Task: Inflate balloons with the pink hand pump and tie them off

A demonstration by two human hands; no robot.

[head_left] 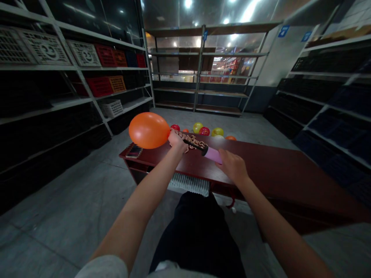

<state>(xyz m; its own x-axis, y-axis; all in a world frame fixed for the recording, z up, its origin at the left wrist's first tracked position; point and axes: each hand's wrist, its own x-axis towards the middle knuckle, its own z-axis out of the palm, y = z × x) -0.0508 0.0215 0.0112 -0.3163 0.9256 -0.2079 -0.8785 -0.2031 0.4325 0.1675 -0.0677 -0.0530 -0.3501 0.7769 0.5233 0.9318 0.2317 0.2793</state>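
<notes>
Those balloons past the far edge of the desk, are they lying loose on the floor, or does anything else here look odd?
Yes, several balloons in red, yellow and orange lie loose beyond the desk, apparently on the floor. The left hand holds an inflated orange balloon at a pump that the right hand grips. Nothing looks broken or spilled.

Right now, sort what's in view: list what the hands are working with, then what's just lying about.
In hand:
- left hand pinching the neck of the inflated orange balloon
- right hand on the pink end of the hand pump

Lying about:
- phone on the desk's left corner
- small balloons beyond the desk
- crates on shelves
</notes>
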